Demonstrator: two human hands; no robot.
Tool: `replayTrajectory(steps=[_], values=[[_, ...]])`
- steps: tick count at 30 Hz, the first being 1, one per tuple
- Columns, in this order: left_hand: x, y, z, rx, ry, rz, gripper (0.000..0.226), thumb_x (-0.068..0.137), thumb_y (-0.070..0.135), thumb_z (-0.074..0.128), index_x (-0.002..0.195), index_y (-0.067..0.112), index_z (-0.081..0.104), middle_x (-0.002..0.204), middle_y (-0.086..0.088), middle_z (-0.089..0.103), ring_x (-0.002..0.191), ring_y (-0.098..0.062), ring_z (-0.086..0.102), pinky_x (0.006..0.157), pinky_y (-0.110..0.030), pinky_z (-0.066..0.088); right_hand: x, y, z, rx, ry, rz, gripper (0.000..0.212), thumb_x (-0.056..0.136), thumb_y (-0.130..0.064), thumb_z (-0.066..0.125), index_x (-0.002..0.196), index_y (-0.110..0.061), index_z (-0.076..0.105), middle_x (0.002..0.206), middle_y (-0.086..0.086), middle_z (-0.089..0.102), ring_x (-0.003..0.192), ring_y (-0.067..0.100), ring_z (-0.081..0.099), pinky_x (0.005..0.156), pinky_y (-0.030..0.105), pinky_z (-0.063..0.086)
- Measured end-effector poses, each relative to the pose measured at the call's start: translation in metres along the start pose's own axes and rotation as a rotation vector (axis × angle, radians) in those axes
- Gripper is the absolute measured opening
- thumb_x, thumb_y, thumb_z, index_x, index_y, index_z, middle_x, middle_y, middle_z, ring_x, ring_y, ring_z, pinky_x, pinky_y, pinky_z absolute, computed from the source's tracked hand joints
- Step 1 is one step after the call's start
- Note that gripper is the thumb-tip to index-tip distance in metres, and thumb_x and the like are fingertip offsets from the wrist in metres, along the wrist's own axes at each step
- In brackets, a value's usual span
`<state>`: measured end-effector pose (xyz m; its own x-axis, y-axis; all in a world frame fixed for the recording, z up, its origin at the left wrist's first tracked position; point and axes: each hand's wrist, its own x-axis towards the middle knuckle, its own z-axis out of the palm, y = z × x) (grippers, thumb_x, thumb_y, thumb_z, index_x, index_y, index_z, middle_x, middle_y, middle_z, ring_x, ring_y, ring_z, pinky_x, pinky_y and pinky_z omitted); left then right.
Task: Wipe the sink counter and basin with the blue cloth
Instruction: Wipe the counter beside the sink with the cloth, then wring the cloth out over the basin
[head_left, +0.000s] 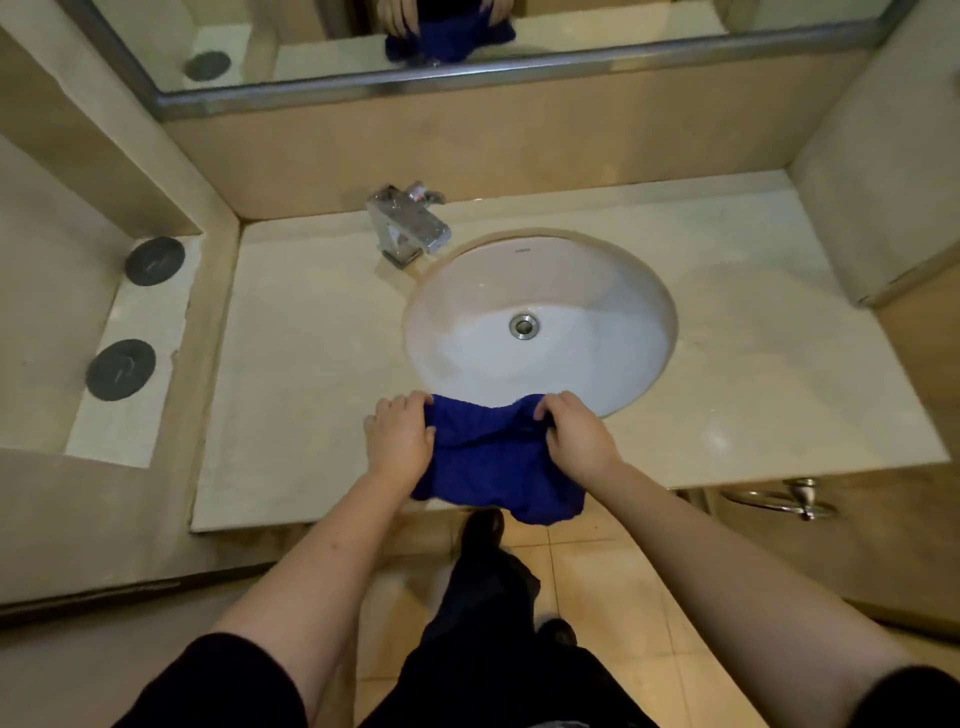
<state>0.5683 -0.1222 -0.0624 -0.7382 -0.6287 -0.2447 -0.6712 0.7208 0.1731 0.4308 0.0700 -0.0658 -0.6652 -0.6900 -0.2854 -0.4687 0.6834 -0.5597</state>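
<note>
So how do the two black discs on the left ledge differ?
The far disc sits nearer the mirror and looks smaller; the near disc sits closer to the person and looks larger. Both are round, dark, flat, and lie apart on the same pale ledge.

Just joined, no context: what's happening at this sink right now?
A person stands at a bathroom counter, holding a blue cloth bunched between both hands at the front edge. The left hand and right hand each have a grip on the cloth's top edge, which slightly overlaps the near rim of the white basin. The cloth's lower part hangs past the counter edge. The faucet sits behind the basin to the left; no water is visibly running.
</note>
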Motion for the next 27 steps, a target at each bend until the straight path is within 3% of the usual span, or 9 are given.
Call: replayTrajectory(steps=[2, 5, 8, 11, 15, 21, 25, 27], values=[[0.017, -0.002, -0.018, -0.086, 0.082, 0.003, 0.030, 0.091, 0.020, 0.057, 0.121, 0.021, 0.056, 0.115, -0.006, 0.063, 0.110, -0.031, 0.051, 0.088, -0.040, 0.038, 0.012, -0.002, -0.023, 0.046, 0.075, 0.009, 0.029, 0.085, 0.001, 0.044, 0.105, -0.018, 0.054, 0.106, 0.001, 0.053, 0.091, 0.024, 0.056, 0.075, 0.035, 0.046], [0.049, -0.010, -0.048, -0.134, 0.147, 0.086, 0.027, 0.095, 0.023, 0.053, 0.120, 0.015, 0.061, 0.105, -0.014, 0.062, 0.102, -0.036, 0.052, 0.083, -0.042, 0.041, 0.033, -0.001, -0.062, 0.082, 0.134, -0.015, 0.040, 0.082, 0.000, 0.044, 0.115, -0.021, 0.051, 0.112, 0.002, 0.055, 0.095, 0.023, 0.055, 0.079, 0.036, 0.045], [0.080, -0.017, -0.076, -0.052, 0.147, 0.186, 0.028, 0.098, 0.031, 0.048, 0.111, 0.013, 0.066, 0.095, -0.015, 0.057, 0.097, -0.036, 0.050, 0.077, -0.041, 0.042, 0.055, 0.000, -0.099, 0.091, 0.198, 0.000, 0.038, 0.081, 0.003, 0.047, 0.113, -0.014, 0.058, 0.113, 0.007, 0.060, 0.102, 0.024, 0.056, 0.081, 0.026, 0.036], [0.104, -0.014, -0.102, -0.011, 0.121, 0.225, 0.036, 0.099, 0.040, 0.042, 0.103, 0.013, 0.065, 0.095, -0.012, 0.055, 0.100, -0.034, 0.049, 0.078, -0.040, 0.042, 0.071, -0.003, -0.129, 0.035, 0.181, 0.015, 0.036, 0.082, 0.001, 0.047, 0.111, -0.016, 0.061, 0.112, 0.008, 0.064, 0.102, 0.029, 0.057, 0.084, 0.032, 0.043], [0.130, -0.003, -0.131, -0.042, 0.057, 0.281, 0.044, 0.087, 0.061, 0.051, 0.099, 0.019, 0.060, 0.096, -0.002, 0.049, 0.102, -0.025, 0.045, 0.085, -0.040, 0.044, 0.086, -0.016, -0.161, -0.034, 0.147, -0.025, 0.039, 0.083, 0.001, 0.046, 0.117, -0.015, 0.057, 0.117, 0.006, 0.061, 0.105, 0.028, 0.056, 0.081, 0.027, 0.038], [0.158, 0.008, -0.172, -0.385, 0.164, 0.466, 0.035, 0.081, 0.046, 0.061, 0.084, 0.012, 0.066, 0.114, 0.000, 0.051, 0.109, -0.024, 0.050, 0.096, -0.034, 0.041, 0.097, -0.032, -0.202, 0.036, 0.273, -0.004, 0.037, 0.091, -0.004, 0.051, 0.127, -0.013, 0.053, 0.116, 0.009, 0.064, 0.106, 0.029, 0.058, 0.080, 0.024, 0.035], [0.157, 0.035, -0.220, -0.584, 0.163, 0.621, 0.028, 0.082, 0.041, 0.059, 0.086, 0.014, 0.063, 0.124, 0.006, 0.052, 0.112, -0.007, 0.052, 0.083, -0.010, 0.042, 0.095, -0.057, -0.234, 0.201, 0.440, -0.044, 0.023, 0.088, -0.003, 0.058, 0.107, -0.012, 0.065, 0.100, 0.003, 0.068, 0.092, 0.018, 0.058, 0.070, 0.013, 0.036], [0.155, 0.057, -0.238, -0.629, 0.186, 0.676, 0.026, 0.084, 0.034, 0.062, 0.089, 0.009, 0.065, 0.126, 0.005, 0.054, 0.114, -0.004, 0.051, 0.091, -0.008, 0.036, 0.094, -0.079, -0.248, 0.298, 0.459, -0.109, 0.021, 0.086, -0.002, 0.060, 0.098, -0.018, 0.066, 0.093, -0.001, 0.065, 0.086, 0.014, 0.058, 0.072, 0.012, 0.040]])
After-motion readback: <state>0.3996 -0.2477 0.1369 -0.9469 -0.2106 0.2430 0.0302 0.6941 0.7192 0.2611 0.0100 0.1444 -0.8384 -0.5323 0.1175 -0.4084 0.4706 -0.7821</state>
